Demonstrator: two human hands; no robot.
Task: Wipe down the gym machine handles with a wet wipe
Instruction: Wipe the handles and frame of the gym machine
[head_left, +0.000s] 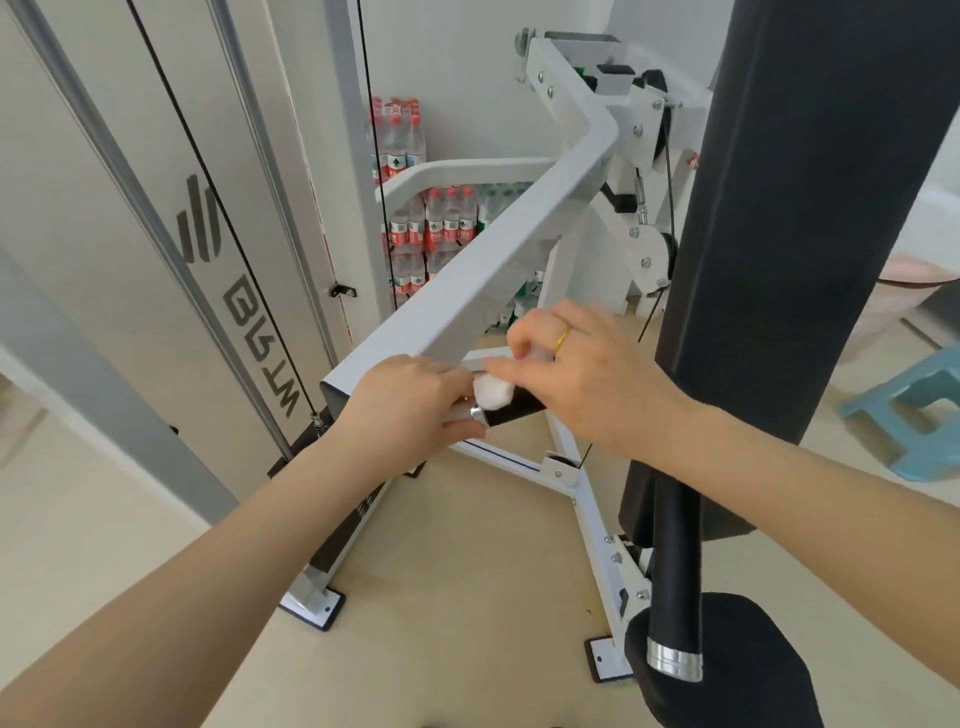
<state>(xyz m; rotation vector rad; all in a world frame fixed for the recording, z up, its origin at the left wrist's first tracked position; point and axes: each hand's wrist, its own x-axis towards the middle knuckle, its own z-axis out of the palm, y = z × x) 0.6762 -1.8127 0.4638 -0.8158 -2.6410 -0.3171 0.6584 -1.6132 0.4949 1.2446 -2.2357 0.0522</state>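
A black handle (514, 409) with a silver end cap sticks out under the near end of a white machine arm (467, 291). My left hand (410, 405) grips the capped end of this handle and presses a bunched white wet wipe (491, 389) against it. My right hand (587, 374), wearing a gold ring, hovers over the inner end of the handle with its fingers curled round something pale, apparently more wipe. A second black handle (675, 571) with a silver cap hangs lower right.
A tall black back pad (810, 234) stands at the right, with a black seat (727, 670) below it. The white base frame (582, 493) crosses the beige floor. Packs of water bottles (436, 223) are stacked behind. A blue stool (914, 415) stands at far right.
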